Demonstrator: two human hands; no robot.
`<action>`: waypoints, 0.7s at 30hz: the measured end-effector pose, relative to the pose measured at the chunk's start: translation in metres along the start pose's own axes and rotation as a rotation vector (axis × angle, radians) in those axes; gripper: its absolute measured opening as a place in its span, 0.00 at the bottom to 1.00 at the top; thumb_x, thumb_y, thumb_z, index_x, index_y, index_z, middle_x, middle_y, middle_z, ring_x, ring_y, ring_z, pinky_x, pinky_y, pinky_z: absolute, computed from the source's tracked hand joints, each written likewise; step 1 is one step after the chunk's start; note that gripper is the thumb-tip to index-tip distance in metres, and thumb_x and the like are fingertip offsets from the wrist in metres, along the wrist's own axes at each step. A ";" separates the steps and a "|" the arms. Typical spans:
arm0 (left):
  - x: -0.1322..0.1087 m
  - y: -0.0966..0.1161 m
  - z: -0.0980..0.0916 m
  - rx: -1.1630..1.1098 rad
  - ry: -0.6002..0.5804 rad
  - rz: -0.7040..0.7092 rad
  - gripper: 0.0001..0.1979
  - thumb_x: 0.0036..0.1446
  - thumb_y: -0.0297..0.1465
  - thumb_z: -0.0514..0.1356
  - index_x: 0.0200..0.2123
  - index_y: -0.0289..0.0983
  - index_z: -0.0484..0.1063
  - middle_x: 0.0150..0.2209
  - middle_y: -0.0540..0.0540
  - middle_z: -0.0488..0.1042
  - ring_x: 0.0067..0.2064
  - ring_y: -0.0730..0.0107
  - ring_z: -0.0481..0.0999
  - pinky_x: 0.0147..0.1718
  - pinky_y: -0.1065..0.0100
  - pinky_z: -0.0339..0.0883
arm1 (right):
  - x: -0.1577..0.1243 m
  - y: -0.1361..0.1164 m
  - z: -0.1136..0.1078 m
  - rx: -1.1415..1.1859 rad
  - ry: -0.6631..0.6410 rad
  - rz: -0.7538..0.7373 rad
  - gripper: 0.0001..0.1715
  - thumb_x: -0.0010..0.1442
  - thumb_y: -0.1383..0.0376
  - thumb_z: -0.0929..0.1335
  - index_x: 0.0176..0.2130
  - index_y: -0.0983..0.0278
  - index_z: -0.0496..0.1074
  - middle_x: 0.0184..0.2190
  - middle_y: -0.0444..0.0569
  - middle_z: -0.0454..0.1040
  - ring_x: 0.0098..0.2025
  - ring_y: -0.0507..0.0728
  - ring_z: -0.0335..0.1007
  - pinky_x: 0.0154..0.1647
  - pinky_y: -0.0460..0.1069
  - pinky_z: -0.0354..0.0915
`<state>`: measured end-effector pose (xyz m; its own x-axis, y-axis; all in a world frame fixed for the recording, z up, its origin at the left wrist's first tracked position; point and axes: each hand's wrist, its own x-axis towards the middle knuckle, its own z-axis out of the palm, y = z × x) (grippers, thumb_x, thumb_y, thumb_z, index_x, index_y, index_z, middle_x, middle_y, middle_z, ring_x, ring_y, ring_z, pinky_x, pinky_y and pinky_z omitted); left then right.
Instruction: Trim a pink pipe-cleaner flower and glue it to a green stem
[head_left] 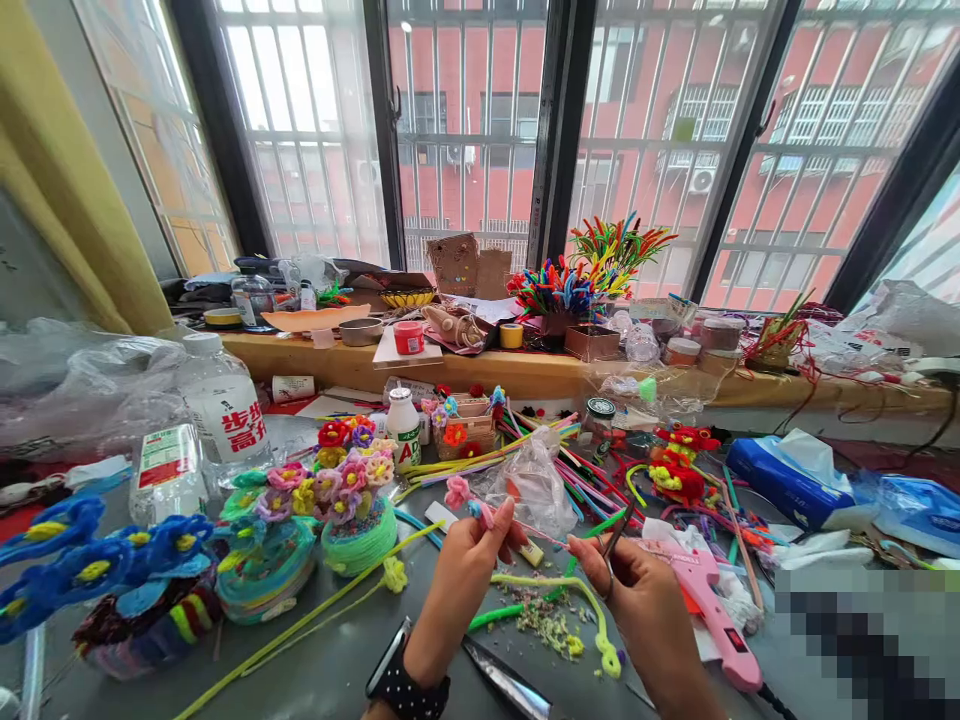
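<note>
My left hand [466, 560] is closed in a pinch around a pink pipe-cleaner flower [457, 492], whose head sticks out above the thumb. A thin pink stem [536, 535] stretches from it across to my right hand [637, 590], where the fingertips pinch its end. A small pair of scissors [616, 535] is also in my right hand, with a ring at the fingers and the tips pointing up. Below and between the hands lie a yellow-green pipe cleaner [581, 585] with a looped end and a scatter of fuzzy clippings [551, 620].
Pipe-cleaner flowers in a green pot [360, 540] and blue ones [90, 560] stand at left. A pink hot glue gun [709, 610] lies right of my right hand. A clear plastic bag [536, 480], a white bottle [403, 430] and blue tissue pack [780, 480] are farther back.
</note>
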<state>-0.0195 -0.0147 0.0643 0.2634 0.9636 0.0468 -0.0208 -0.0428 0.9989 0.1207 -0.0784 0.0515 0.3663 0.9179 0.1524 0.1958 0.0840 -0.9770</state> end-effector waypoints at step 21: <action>-0.005 0.007 -0.005 0.208 -0.130 0.405 0.08 0.48 0.33 0.57 0.23 0.34 0.71 0.26 0.47 0.68 0.32 0.69 0.67 0.33 0.70 0.59 | 0.005 0.007 -0.001 -0.043 0.075 -0.162 0.18 0.47 0.53 0.65 0.20 0.67 0.69 0.17 0.44 0.65 0.20 0.51 0.57 0.19 0.43 0.56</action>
<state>-0.0256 -0.0189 0.0713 0.3925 0.8179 0.4207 0.0434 -0.4734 0.8798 0.1245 -0.0736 0.0451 0.3936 0.8619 0.3198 0.2963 0.2104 -0.9316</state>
